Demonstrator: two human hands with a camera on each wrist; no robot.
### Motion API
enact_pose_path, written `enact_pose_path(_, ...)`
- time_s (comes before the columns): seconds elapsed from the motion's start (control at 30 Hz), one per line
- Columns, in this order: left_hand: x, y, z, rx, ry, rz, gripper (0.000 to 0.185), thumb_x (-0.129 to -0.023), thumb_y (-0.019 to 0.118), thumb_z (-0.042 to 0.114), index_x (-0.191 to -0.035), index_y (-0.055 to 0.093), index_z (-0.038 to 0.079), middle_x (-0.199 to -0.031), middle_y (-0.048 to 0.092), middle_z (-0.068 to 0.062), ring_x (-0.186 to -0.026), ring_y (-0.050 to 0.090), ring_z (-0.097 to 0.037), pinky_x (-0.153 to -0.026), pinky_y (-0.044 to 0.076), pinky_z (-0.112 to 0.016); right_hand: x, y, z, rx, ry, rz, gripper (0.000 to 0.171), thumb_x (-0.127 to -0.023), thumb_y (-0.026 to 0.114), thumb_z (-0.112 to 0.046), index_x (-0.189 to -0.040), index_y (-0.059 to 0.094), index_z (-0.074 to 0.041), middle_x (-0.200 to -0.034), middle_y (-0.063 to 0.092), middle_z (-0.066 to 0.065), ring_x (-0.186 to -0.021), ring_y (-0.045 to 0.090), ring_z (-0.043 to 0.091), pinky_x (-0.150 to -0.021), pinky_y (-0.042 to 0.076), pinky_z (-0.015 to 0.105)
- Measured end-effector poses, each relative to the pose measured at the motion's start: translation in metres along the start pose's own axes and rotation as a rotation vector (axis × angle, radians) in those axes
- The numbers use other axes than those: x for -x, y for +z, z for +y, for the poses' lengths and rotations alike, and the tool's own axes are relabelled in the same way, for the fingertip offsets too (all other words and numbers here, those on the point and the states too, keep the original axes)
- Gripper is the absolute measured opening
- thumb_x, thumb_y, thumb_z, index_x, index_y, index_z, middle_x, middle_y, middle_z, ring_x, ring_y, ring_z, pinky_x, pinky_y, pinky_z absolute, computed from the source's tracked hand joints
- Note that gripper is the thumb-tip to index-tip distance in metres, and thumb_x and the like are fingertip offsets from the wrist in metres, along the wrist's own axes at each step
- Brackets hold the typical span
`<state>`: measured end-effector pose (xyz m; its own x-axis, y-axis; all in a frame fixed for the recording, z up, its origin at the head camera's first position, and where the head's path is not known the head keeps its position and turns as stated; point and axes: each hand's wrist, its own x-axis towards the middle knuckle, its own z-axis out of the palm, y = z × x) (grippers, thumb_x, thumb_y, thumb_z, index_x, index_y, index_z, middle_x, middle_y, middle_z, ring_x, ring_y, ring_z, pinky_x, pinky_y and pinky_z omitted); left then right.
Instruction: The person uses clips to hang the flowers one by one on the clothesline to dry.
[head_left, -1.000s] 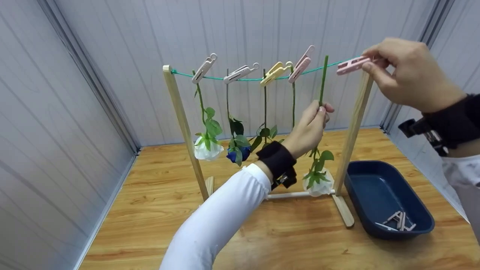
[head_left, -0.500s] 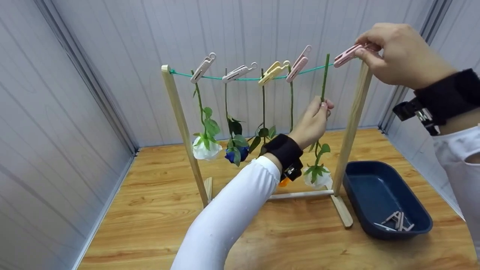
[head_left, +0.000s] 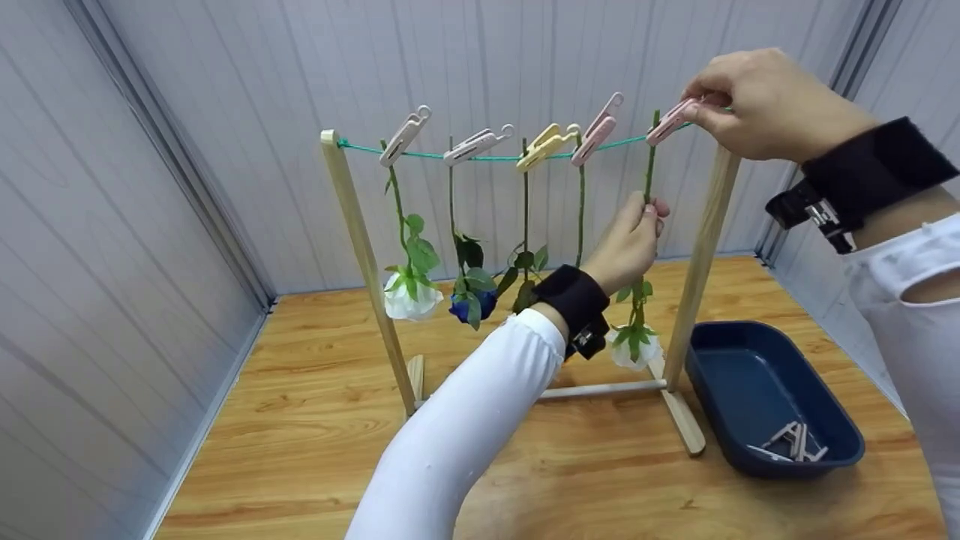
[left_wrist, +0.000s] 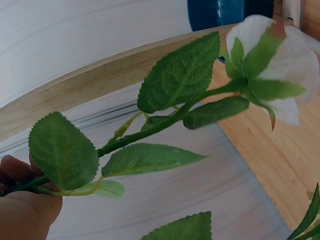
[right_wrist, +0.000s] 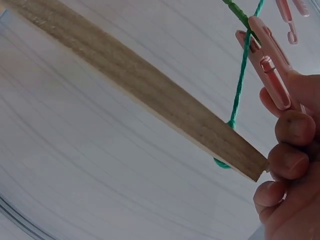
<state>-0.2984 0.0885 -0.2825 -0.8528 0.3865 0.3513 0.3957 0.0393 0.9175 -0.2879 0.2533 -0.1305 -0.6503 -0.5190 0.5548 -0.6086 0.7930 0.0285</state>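
A wooden bench (head_left: pixel 315 420) carries a wooden drying frame (head_left: pixel 352 225) with two tilted posts and a green cord (head_left: pixel 495 157) strung between their tops, grey panel walls close behind it. Right of the frame, on the bench, lies a dark blue tray (head_left: pixel 772 397) with a few pale pegs (head_left: pixel 795 442) in its near corner. Along the cord four pegs (head_left: pixel 480 142) hold hanging flower stems, a white bloom (head_left: pixel 409 300) and a blue bloom (head_left: pixel 472 306) among them, crowding the space left of the hands. The left hand (head_left: pixel 626 244) has its grip clamped on the stem of the white flower (head_left: pixel 634 349), which hangs head down just inside the right post, its top end up at the cord. The right hand (head_left: pixel 757 101) pinches a pink peg (head_left: pixel 670 122), grip closed on its tail, the peg's mouth at the cord and the stem's tip; the wrist view shows the peg (right_wrist: pixel 267 60) astride the cord beside the post
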Motion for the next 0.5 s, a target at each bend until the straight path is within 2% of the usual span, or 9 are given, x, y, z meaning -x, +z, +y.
enact_pose_path(0.13, -0.0003, -0.0005, -0.0012, -0.034, 0.004, 0.000, 0.023, -0.120, 0.026, 0.013, -0.113, 0.048, 0.010, -0.094, 0.041, 0.000, -0.076, 0.038, -0.012, -0.070, 0.033, -0.021, -0.0017, -0.0003, 0.0005, 0.008, 0.039, -0.065, 0.025, -0.109, 0.061, -0.011, -0.112, 0.075, 0.009, -0.103, 0.072, 0.024, -0.082, 0.055, 0.024, -0.067, 0.035, 0.024)
enact_pose_path(0.27, -0.0006, -0.0017, -0.0032, -0.070, 0.006, -0.005, 0.023, -0.120, 0.026, 0.013, -0.113, 0.048, 0.010, -0.096, 0.042, 0.000, -0.081, 0.039, -0.012, -0.073, 0.033, -0.020, -0.0042, -0.0024, 0.0016, 0.026, 0.059, -0.121, 0.027, -0.109, 0.060, -0.013, -0.114, 0.075, 0.008, -0.100, 0.071, 0.022, -0.082, 0.055, 0.024, -0.067, 0.038, 0.026)
enact_pose_path(0.37, -0.0009, -0.0024, -0.0052, -0.084, 0.014, -0.004, 0.024, -0.120, 0.026, 0.013, -0.113, 0.048, 0.009, -0.096, 0.042, -0.001, -0.083, 0.040, -0.012, -0.074, 0.034, -0.020, -0.0062, -0.0049, 0.0017, 0.047, 0.054, -0.167, 0.030, -0.109, 0.058, -0.014, -0.117, 0.075, 0.009, -0.098, 0.070, 0.021, -0.082, 0.056, 0.028, -0.082, 0.046, 0.041)
enact_pose_path(0.43, -0.0009, -0.0025, -0.0064, -0.084, 0.017, -0.001, 0.024, -0.120, 0.025, 0.013, -0.113, 0.048, 0.009, -0.096, 0.042, 0.000, -0.082, 0.040, -0.012, -0.074, 0.034, -0.020, -0.0076, -0.0063, 0.0011, 0.062, 0.045, -0.191, 0.032, -0.110, 0.057, -0.014, -0.119, 0.074, 0.010, -0.099, 0.071, 0.024, -0.083, 0.059, 0.033, -0.094, 0.045, 0.056)
enact_pose_path(0.5, -0.0008, -0.0024, -0.0073, -0.070, 0.023, 0.001, 0.024, -0.120, 0.025, 0.012, -0.113, 0.048, 0.009, -0.095, 0.042, 0.000, -0.079, 0.040, -0.012, -0.072, 0.035, -0.020, -0.0086, -0.0077, -0.0001, 0.072, 0.044, -0.209, 0.034, -0.110, 0.055, -0.015, -0.121, 0.074, 0.011, -0.102, 0.072, 0.027, -0.087, 0.061, 0.038, -0.100, 0.039, 0.066)
